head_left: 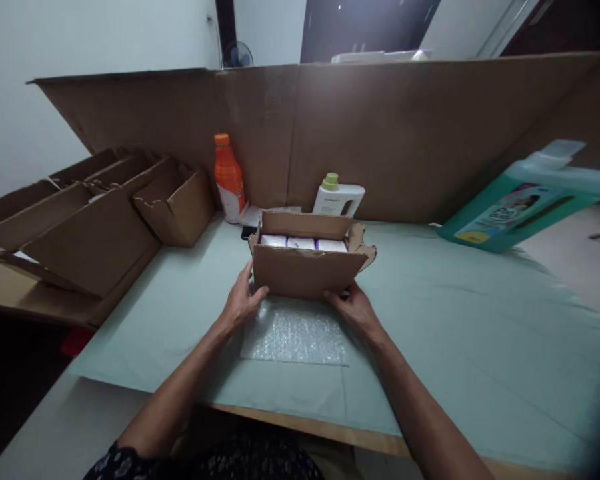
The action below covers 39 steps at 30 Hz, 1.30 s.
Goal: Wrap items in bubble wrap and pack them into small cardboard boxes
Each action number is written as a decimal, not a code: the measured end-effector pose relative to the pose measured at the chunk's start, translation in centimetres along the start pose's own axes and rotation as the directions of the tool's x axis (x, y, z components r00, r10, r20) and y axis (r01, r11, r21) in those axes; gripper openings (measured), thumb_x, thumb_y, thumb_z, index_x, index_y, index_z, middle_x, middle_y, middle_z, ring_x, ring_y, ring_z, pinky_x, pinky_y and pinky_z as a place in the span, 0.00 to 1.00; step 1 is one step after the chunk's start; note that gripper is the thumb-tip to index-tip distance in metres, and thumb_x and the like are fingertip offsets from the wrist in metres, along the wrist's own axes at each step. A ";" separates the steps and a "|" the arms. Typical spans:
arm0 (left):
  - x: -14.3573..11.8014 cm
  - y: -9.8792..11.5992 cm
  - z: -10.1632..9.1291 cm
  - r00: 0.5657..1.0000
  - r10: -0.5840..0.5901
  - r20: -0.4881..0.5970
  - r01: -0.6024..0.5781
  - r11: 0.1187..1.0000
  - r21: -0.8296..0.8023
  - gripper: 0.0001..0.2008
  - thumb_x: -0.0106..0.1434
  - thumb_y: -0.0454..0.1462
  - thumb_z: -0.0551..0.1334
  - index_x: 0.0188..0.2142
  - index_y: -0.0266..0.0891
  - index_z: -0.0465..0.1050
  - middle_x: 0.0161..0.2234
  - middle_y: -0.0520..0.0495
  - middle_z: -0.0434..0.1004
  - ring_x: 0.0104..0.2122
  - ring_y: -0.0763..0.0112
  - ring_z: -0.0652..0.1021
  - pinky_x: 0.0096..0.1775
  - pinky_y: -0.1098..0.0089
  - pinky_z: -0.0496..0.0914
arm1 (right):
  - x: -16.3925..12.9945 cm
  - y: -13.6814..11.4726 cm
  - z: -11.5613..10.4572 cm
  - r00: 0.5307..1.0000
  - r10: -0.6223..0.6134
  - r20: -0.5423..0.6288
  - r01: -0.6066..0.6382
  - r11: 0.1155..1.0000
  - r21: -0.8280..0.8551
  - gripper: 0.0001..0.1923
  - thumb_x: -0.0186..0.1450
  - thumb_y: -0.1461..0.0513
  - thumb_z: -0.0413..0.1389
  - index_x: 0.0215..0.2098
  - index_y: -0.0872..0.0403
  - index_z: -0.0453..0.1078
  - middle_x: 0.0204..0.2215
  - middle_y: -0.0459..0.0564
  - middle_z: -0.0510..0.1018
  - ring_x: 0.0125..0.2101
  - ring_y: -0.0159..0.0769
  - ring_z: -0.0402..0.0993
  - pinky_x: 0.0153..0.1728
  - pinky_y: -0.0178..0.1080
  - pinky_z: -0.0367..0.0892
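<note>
Head view: left hand (pixel 241 301) and right hand (pixel 351 308) both clasping cardboard box (pixel 307 270) front lower corners, bubble wrap (pixel 295 331) beneath.

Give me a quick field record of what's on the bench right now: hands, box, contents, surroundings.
left hand: gripping the near left corner of the cardboard box
right hand: on the box's near right bottom edge
box: open, flaps up
contents: three white packs in a row
under box: bubble wrap sheet
behind: orange bottle, white bottle
left: empty cartons
right: green jug, lying tilted
</note>
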<state>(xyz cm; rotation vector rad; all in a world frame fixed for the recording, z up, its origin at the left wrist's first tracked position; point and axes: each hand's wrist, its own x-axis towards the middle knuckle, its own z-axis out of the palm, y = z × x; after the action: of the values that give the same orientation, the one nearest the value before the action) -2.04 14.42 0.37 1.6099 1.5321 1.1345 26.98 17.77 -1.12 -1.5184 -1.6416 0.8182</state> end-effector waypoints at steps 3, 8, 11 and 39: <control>1.1 0.1 0.6 0.999 0.000 -0.038 0.000 1.000 -0.014 0.36 0.62 0.38 0.59 0.69 0.41 0.54 0.57 0.41 0.74 0.50 0.58 0.77 0.51 0.58 0.72 | 1.4 -0.3 1.7 1.000 0.016 -0.014 -0.016 1.000 -0.003 0.32 0.57 0.46 0.60 0.54 0.56 0.69 0.44 0.59 0.83 0.36 0.47 0.78 0.36 0.45 0.72; 0.2 -0.9 -0.7 0.998 -0.021 -0.061 0.022 1.000 0.008 0.38 0.64 0.38 0.58 0.71 0.38 0.48 0.64 0.35 0.66 0.57 0.53 0.74 0.55 0.54 0.71 | 0.8 -0.4 1.6 1.000 0.022 -0.006 -0.022 1.000 -0.002 0.34 0.58 0.47 0.59 0.57 0.57 0.68 0.48 0.60 0.81 0.40 0.49 0.79 0.42 0.48 0.73; -2.6 -1.2 -1.5 0.990 0.076 -0.118 -0.052 0.980 0.191 0.39 0.67 0.40 0.58 0.72 0.39 0.44 0.70 0.32 0.55 0.67 0.49 0.64 0.63 0.48 0.62 | -1.8 -0.4 0.7 0.989 -0.063 -0.132 0.047 0.992 -0.116 0.32 0.63 0.49 0.56 0.59 0.57 0.68 0.52 0.61 0.79 0.49 0.54 0.76 0.51 0.54 0.70; -9.4 -1.0 -2.1 0.793 0.281 0.540 -0.558 0.690 0.461 0.25 0.57 0.42 0.68 0.53 0.39 0.72 0.54 0.35 0.77 0.57 0.43 0.73 0.63 0.39 0.56 | -10.7 -0.1 -0.6 0.760 -0.564 0.324 0.647 0.605 -0.464 0.16 0.69 0.68 0.48 0.45 0.53 0.78 0.43 0.55 0.85 0.45 0.44 0.80 0.50 0.51 0.69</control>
<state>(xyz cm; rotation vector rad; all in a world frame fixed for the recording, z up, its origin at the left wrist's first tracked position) -3.84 5.03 -1.10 2.5704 1.2960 0.4140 27.66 7.08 -1.76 -1.0911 -2.4602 0.0497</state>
